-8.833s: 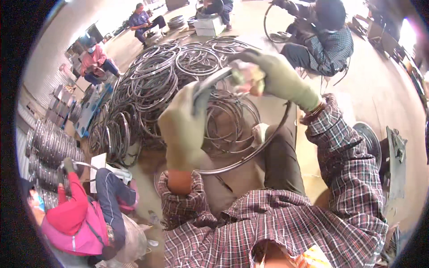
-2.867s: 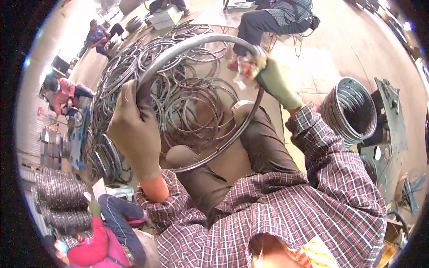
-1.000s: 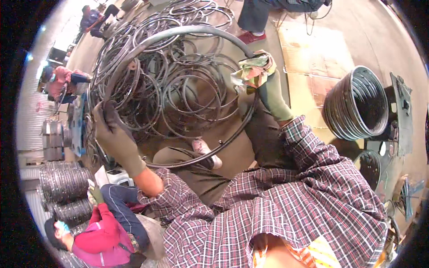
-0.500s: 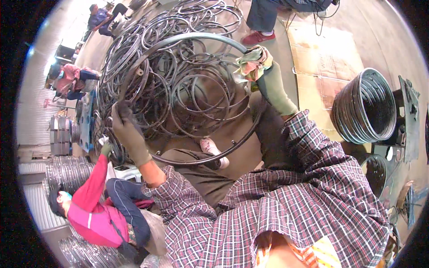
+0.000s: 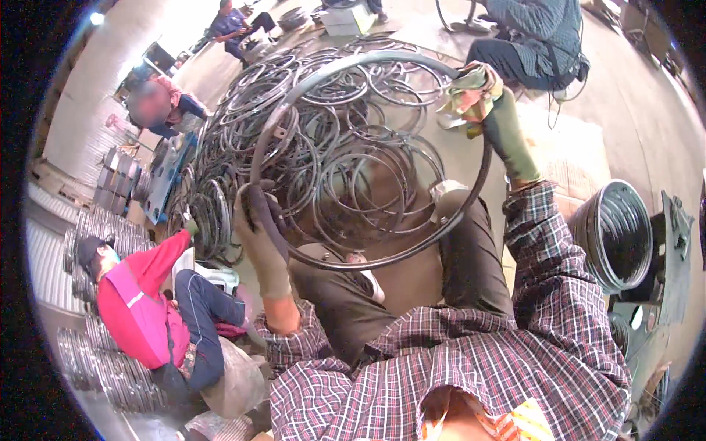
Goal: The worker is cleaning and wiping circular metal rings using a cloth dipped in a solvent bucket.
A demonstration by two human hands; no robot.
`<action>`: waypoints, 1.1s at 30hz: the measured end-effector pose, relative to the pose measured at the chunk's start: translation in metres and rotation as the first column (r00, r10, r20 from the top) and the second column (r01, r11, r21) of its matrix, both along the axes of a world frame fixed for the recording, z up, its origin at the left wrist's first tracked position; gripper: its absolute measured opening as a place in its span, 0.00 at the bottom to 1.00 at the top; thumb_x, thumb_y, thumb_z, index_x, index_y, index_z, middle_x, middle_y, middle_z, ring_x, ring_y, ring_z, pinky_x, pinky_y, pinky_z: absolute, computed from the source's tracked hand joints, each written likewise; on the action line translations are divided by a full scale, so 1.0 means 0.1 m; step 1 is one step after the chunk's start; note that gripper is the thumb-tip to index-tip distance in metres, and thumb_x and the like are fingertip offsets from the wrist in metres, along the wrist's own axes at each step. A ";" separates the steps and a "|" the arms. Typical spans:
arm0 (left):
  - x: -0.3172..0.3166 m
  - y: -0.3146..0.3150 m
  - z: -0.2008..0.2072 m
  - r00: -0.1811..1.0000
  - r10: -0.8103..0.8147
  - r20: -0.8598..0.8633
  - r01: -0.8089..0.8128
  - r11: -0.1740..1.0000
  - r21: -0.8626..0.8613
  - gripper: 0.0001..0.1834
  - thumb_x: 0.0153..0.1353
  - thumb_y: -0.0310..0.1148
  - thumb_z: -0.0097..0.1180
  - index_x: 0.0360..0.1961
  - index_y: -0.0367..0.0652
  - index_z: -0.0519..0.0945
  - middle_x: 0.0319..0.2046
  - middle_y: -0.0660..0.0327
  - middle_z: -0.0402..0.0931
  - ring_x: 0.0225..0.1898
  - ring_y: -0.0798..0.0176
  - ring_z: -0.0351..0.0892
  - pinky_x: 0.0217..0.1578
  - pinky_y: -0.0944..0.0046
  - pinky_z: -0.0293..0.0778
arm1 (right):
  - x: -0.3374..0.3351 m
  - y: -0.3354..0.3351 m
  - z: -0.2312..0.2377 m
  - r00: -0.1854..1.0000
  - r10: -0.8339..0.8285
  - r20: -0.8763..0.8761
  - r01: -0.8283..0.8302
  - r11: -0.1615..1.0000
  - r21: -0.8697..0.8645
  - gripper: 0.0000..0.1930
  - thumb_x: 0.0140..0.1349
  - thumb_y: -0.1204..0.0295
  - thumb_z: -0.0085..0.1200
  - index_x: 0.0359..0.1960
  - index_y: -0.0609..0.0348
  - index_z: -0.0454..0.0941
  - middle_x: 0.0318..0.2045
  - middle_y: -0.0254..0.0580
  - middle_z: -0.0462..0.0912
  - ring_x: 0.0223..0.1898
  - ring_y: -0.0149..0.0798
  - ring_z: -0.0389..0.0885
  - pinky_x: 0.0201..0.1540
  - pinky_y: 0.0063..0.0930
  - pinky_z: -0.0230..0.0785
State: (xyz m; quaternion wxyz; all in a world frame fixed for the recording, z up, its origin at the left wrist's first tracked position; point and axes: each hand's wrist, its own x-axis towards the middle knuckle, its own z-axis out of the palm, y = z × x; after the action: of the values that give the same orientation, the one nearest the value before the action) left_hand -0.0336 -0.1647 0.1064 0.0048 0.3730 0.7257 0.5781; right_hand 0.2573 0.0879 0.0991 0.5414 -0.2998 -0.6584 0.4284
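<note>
A large dark metal ring (image 5: 382, 56) is held up in front of me, above my knees. My left hand (image 5: 261, 220), in a dirty greenish glove, is closed around the ring's left side. My right hand (image 5: 501, 125), gloved too, presses a crumpled multicoloured rag (image 5: 471, 94) around the ring's upper right part. The rag hides most of those fingers. A small tab (image 5: 280, 133) shows at the ring's left inner edge.
Beyond the ring lies a big tangled heap of similar rings (image 5: 331, 110). A stack of nested rings (image 5: 614, 235) stands at right, near flat cardboard (image 5: 573, 147). A co-worker in red (image 5: 143, 309) sits at left; another person (image 5: 529, 44) sits at upper right.
My view has tilted up and turned, so the scene sits differently and more of the upper-right person shows. The rag has moved slightly along with my right hand; both hands keep the ring.
</note>
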 end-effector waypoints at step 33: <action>0.12 0.23 0.43 0.820 -0.079 -0.567 0.116 0.993 0.030 0.15 0.62 0.21 0.47 0.50 0.36 0.76 0.29 0.44 0.78 0.29 0.49 0.81 0.33 0.54 0.72 | -0.51 -0.02 0.20 0.960 -0.235 0.153 0.140 0.875 0.463 0.22 0.50 0.66 0.63 0.49 0.51 0.79 0.32 0.52 0.83 0.36 0.54 0.83 0.38 0.40 0.74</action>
State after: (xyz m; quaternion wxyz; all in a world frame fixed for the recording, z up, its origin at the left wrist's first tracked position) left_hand -0.0220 -0.1418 0.1489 -0.1920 0.5638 0.6561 0.4635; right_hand 0.2065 0.0859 0.1187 0.5643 -0.2722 -0.7589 0.1775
